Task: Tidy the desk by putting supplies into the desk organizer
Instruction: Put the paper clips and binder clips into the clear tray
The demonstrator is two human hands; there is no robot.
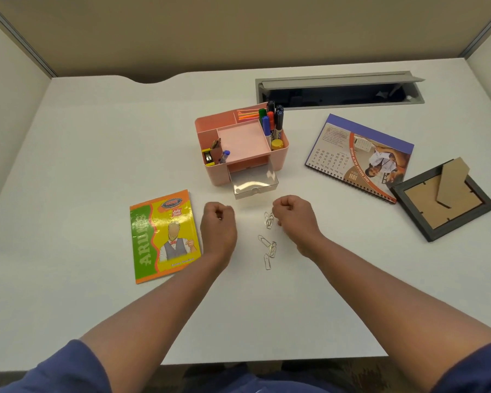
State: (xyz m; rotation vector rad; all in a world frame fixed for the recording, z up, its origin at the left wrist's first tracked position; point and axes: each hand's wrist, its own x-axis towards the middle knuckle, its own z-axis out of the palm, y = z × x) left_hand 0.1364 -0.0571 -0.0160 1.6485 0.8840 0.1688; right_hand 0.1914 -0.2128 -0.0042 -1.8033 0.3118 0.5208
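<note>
Head view: both grips curled closed beside paper clips (268,243) strung lengthwise toward the organizer's (240,143) open drawer (254,184).

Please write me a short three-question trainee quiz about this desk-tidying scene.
1. True or false: the clear drawer of the pink organizer is pulled open.
2. Which lies nearest the right hand? A) paper clips B) picture frame C) notebook
3. Fill in: the markers stand in the organizer's back-____ compartment, seen from the camera.

Key: 1 true. 2 A; some clips lie right beside its curled fingers. 3 right.
</note>
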